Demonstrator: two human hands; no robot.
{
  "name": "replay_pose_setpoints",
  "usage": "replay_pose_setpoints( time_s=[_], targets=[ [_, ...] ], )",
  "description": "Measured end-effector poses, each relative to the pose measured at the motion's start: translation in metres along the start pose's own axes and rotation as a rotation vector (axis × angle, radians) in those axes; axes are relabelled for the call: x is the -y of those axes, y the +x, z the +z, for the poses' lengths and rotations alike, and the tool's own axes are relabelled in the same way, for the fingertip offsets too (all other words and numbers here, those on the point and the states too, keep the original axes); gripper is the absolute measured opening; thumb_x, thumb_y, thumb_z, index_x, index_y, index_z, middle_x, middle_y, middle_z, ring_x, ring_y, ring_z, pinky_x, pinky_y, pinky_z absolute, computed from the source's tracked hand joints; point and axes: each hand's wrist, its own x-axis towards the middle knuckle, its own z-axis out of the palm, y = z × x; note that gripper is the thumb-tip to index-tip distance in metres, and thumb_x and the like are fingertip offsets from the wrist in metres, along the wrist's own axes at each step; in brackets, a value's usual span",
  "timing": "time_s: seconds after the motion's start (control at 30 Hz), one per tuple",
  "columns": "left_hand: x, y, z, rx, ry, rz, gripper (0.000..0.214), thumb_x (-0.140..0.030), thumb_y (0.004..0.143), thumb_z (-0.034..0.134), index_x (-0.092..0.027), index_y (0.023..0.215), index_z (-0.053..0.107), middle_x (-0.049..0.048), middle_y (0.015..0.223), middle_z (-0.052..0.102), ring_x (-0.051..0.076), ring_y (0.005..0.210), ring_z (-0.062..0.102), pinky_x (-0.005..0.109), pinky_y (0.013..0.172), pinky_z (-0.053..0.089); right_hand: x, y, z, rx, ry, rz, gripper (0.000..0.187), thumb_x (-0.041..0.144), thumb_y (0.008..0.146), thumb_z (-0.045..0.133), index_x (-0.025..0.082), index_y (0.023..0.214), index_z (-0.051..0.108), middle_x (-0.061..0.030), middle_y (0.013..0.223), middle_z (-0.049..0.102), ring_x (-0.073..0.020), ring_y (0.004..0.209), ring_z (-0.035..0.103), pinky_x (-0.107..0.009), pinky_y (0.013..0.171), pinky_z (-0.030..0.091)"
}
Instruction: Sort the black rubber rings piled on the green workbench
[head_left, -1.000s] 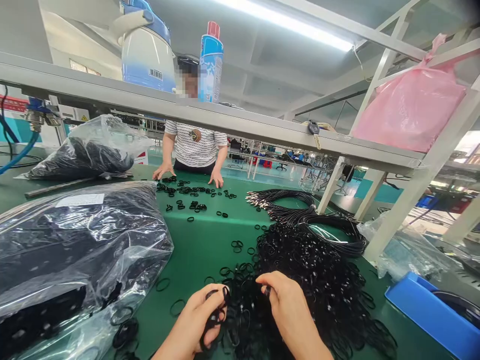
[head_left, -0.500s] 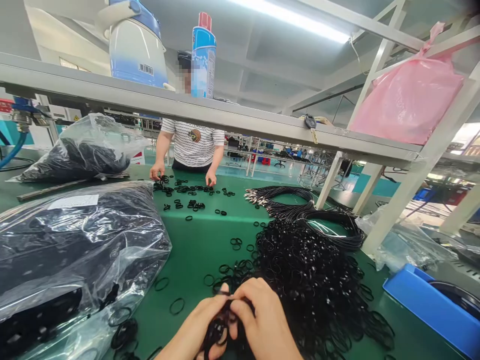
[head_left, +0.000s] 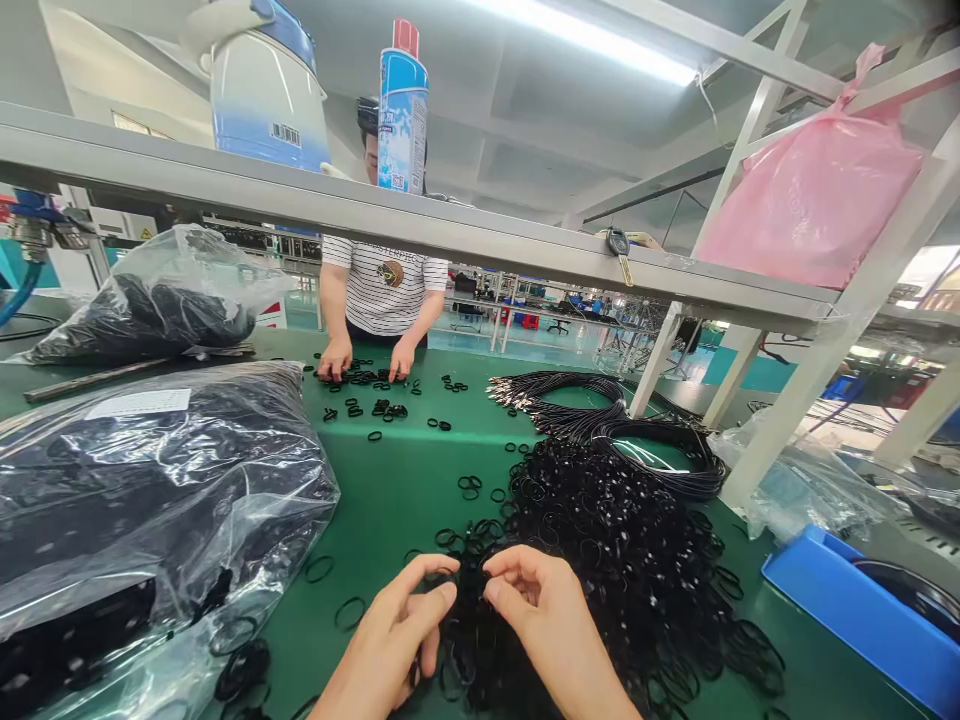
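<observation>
Count check: two own hands, left hand (head_left: 390, 640) and right hand (head_left: 544, 620), in one big pile of black rings (head_left: 615, 560), too many to count. One co-worker (head_left: 382, 290) opp., 2 hands down. Two clear bags (head_left: 172, 470), 1 pink bag (head_left: 810, 200), 1 blue tray (head_left: 847, 620), 1 spray can (head_left: 403, 110), 1 cable coil (head_left: 637, 430).

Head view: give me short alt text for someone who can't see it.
Left hand and right hand pinch at the near edge of a pile of black rubber rings on a green table. A clear bag lies left; a person in a striped shirt handles rings opposite.
</observation>
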Motion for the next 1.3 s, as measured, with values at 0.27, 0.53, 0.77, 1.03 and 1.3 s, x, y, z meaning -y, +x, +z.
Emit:
replay_pose_setpoints(
  time_s=[0.27,0.53,0.77,1.03,1.3],
  targets=[
    [0.006,-0.002,0.01,0.106,0.033,0.09,0.03,-0.047,0.075,0.058,-0.018,0.068,0.054,-0.0091,0.043,0.043,0.005,0.033,0.032,0.014,0.032,0.024,0.0,-0.007,0.008,0.054,-0.149,-0.18,0.026,0.013,0.078,0.053,0.025,0.095,0.069,-0.0004,0.082,0.065,-0.016,0.077,0.059,-0.025,0.07,0.044],
    [0.003,0.002,0.003,0.083,-0.244,-0.055,0.024,-0.04,0.07,0.059,-0.019,0.061,0.05,-0.0101,0.035,0.04,0.003,0.028,0.025,0.012,0.029,0.016,-0.003,0.002,-0.007,-0.183,-0.216,-0.196,0.019,0.017,0.087,0.046,0.023,0.083,0.064,0.0003,0.083,0.064,-0.015,0.075,0.058,-0.023,0.067,0.043],
    [-0.01,-0.006,0.006,0.047,-0.465,-0.158,0.052,-0.066,0.068,0.058,-0.015,0.08,0.06,0.0001,0.048,0.059,0.001,0.025,0.027,0.015,0.03,0.009,0.0,-0.005,0.002,-0.034,-0.442,-0.41,0.027,0.015,0.087,0.044,0.028,0.098,0.065,-0.0017,0.103,0.063,-0.019,0.096,0.056,-0.03,0.082,0.042],
    [-0.011,-0.008,0.006,0.19,-0.417,-0.134,0.061,-0.071,0.07,0.052,-0.012,0.085,0.064,0.0046,0.055,0.065,0.001,0.026,0.029,0.016,0.03,0.009,0.003,-0.005,0.014,0.028,-0.351,-0.218,0.024,0.002,0.078,0.05,0.022,0.071,0.063,0.0028,0.074,0.063,-0.0122,0.071,0.058,-0.021,0.064,0.039],
    [-0.009,-0.009,0.008,0.29,-0.382,-0.151,0.066,-0.071,0.075,0.045,-0.012,0.094,0.065,-0.0042,0.039,0.049,0.002,0.027,0.026,0.014,0.029,0.011,0.01,-0.012,0.017,0.14,-0.415,-0.264,0.021,0.005,0.071,0.06,0.024,0.079,0.065,0.0033,0.081,0.062,-0.0141,0.079,0.056,-0.022,0.07,0.038]
  ],
)
